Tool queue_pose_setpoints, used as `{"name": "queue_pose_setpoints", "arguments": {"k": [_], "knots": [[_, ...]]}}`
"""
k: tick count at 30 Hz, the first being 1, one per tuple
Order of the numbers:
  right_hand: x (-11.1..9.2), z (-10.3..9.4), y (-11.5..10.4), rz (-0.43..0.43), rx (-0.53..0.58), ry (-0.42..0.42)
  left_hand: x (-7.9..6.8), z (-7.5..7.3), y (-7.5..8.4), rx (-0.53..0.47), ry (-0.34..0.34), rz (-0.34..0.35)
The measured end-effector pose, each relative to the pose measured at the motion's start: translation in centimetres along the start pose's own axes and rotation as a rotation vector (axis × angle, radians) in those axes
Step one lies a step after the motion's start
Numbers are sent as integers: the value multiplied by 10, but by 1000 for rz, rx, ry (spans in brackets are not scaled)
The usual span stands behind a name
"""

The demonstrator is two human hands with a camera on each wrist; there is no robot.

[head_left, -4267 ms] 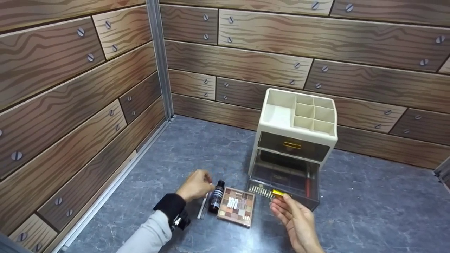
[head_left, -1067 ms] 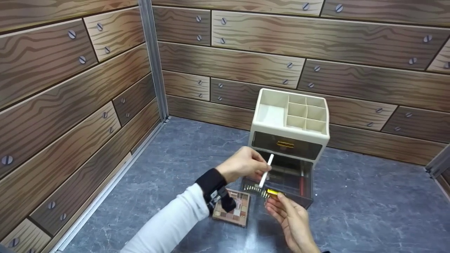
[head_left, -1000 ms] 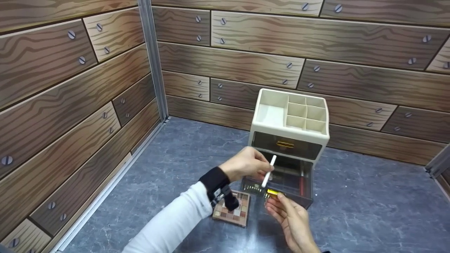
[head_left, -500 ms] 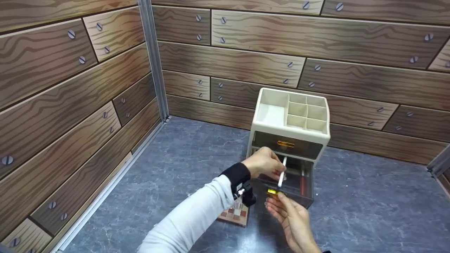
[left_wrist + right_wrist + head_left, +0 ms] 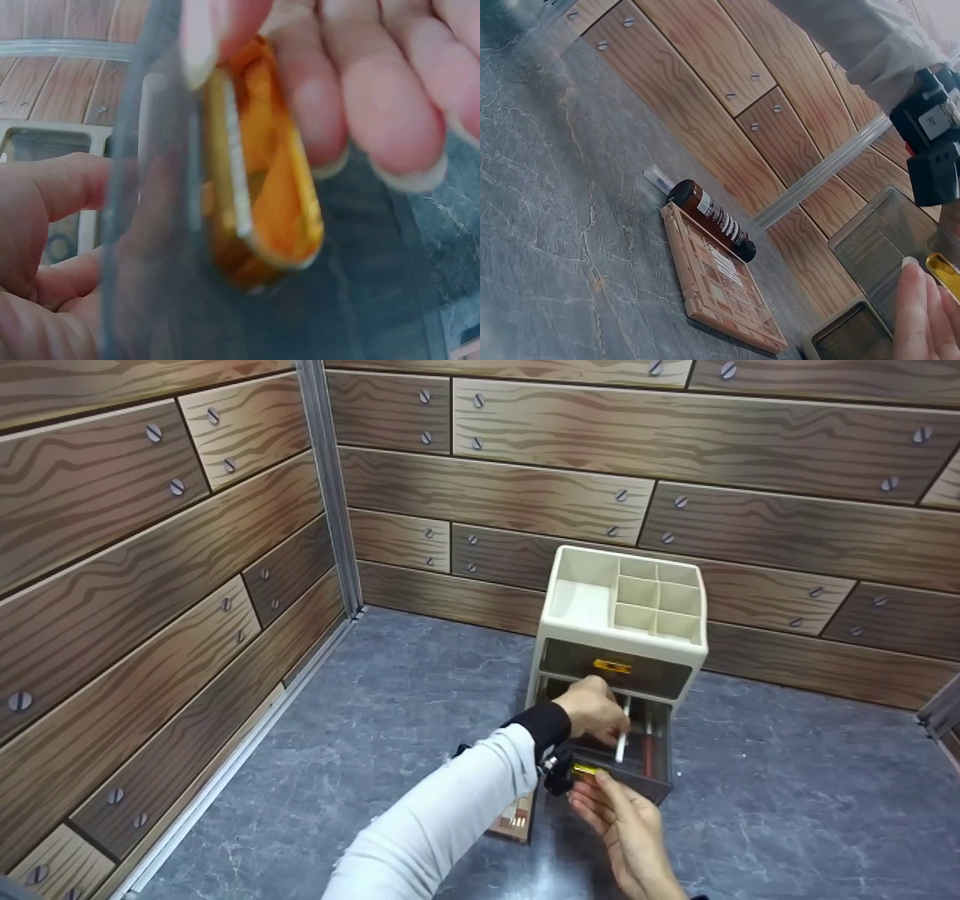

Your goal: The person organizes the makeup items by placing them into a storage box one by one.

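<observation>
My left hand pinches a slim white stick, pen-like, over the pulled-out lower drawer of a cream organizer. In the left wrist view the white stick shows blurred through the clear drawer front, beside the left fingers. My right hand holds the drawer's gold handle, thumb on one side and fingers on the other. A red stick lies along the drawer's right side. Part of the drawer's inside is hidden by my left hand.
The cream organizer has an open compartment top and a closed upper drawer. An eyeshadow palette, a dark bottle and a clear tube lie on the grey marbled table, mostly behind my left arm in the head view. Wood-patterned walls stand behind.
My left hand, at the things beside the bottle at first, has brought the white stick over the drawer and moved farther right in the last second. The right hand has stayed at the handle.
</observation>
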State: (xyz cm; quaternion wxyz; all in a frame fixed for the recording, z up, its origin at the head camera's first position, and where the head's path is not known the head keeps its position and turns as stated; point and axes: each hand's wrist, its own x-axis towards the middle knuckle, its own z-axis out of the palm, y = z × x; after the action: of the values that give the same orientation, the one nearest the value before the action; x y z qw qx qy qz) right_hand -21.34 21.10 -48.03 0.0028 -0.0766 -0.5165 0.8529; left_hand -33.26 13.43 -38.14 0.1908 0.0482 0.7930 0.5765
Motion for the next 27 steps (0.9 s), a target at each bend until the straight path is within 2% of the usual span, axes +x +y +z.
{"name": "queue_pose_setpoints", "arguments": {"k": [6,15,27], "knots": [[1,0,0,7,17,15,7,10,-5,183,60,-18],[2,0,0,12,10,25,4,15,-8,526,125,48],[1,-1,1,15,13,23,5,18,-11,611,161,80]]}}
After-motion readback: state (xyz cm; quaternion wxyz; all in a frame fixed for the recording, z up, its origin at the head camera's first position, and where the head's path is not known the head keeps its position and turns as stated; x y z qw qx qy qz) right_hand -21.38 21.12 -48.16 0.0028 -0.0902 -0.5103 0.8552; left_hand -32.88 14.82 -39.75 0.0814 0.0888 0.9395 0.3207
